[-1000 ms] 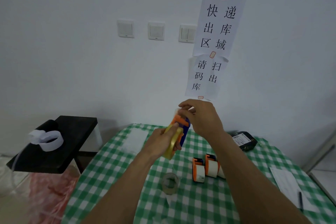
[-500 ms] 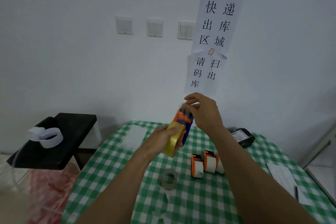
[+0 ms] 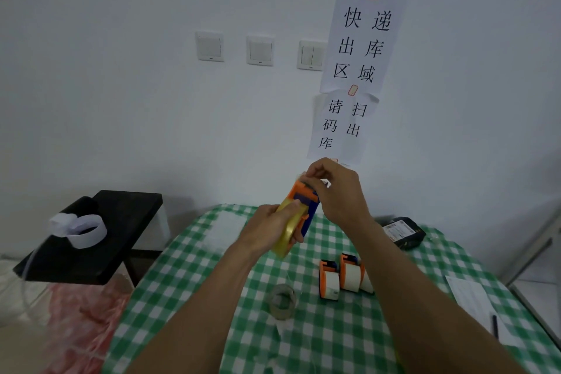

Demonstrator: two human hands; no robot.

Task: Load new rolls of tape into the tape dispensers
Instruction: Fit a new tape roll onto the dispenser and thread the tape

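Hardly anything moved since half a second ago: dispenser [image 3: 306, 200] still held up above the checked table [image 3: 212, 267]. I see left hand [image 3: 267, 228] gripping the yellow tape roll [image 3: 287, 234] on it, right hand [image 3: 337, 194] pinching its orange top end. Clear roll [image 3: 283, 300] and loaded dispensers [image 3: 346, 278] sit on the table below.
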